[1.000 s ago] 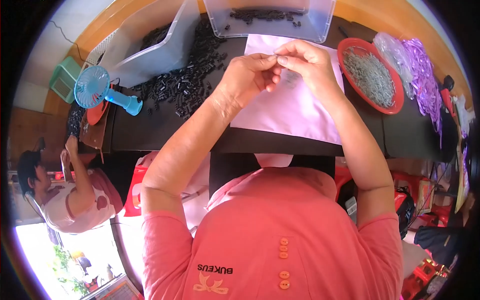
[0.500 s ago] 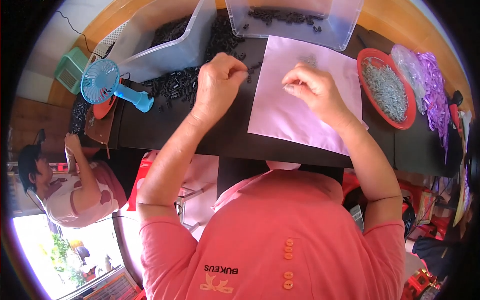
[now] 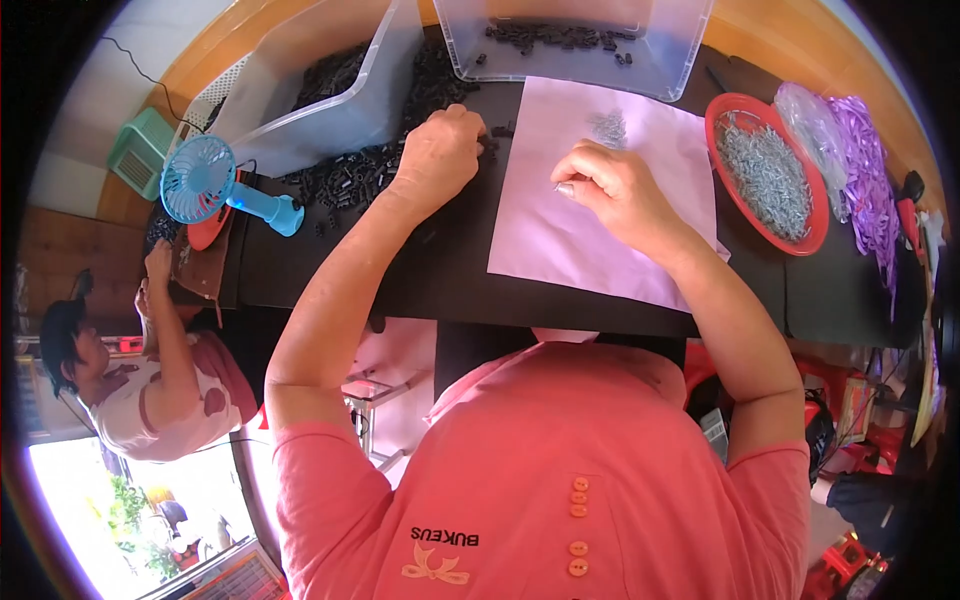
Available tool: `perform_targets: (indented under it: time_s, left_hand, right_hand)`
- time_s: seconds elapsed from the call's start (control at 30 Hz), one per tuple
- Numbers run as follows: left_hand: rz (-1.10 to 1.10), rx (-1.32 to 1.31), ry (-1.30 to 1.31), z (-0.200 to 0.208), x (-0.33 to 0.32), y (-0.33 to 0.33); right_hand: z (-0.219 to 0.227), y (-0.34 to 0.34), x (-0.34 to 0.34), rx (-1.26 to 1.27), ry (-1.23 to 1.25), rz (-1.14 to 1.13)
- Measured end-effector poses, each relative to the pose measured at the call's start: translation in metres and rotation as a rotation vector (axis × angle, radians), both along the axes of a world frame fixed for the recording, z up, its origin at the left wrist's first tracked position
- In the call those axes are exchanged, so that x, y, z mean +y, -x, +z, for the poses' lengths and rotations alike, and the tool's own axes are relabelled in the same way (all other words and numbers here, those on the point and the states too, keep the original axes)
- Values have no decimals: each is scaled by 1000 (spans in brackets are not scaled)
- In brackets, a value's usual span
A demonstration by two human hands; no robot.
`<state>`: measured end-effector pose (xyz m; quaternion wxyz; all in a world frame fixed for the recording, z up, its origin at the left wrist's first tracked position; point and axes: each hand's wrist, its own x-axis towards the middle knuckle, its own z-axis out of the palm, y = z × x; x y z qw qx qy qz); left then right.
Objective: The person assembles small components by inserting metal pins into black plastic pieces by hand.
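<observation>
On the black table [image 3: 330,290], seen from the head camera, the left hand [image 3: 440,150] sits curled at the edge of the pile of small black parts [image 3: 350,180], fingertips down among them; whether it has actually pinched one I can't tell, the fingers hide it. The right hand [image 3: 615,190] rests on the pink sheet [image 3: 560,240] with thumb and forefinger pressed together on what looks like a tiny metal piece, just below the little heap of silvery screws [image 3: 608,128] lying on the sheet.

Looks to me like the pick-up stage: one black part, one screw, hands apart. Bringing them together would call for a clean single-part grab from a crowded pile, which is fiddly.

Room-wise, the middle of the sheet between the hands is open. Up top a clear tub [image 3: 580,50] with a few black parts sits close to both hands, and a second clear bin [image 3: 320,90] leans over the pile on the left. The red dish [image 3: 812,215] of screws is off right, the blue handheld fan [image 3: 215,185] well to the left. Another person [image 3: 140,390] works off the table's left end.
</observation>
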<state>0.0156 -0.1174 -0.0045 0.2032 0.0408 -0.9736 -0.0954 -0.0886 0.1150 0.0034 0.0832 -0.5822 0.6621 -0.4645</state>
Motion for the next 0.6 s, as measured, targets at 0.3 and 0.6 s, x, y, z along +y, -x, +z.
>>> perform_targets:
  time_s: [0.3, 0.6]
  left_hand:
    - [58, -36, -86, 3, -3, 2]
    - [67, -5, 47, 2, -6, 1]
  right_hand:
    - [3, 2, 2, -123, -22, -31]
    - [7, 3, 2, -130, -6, -44]
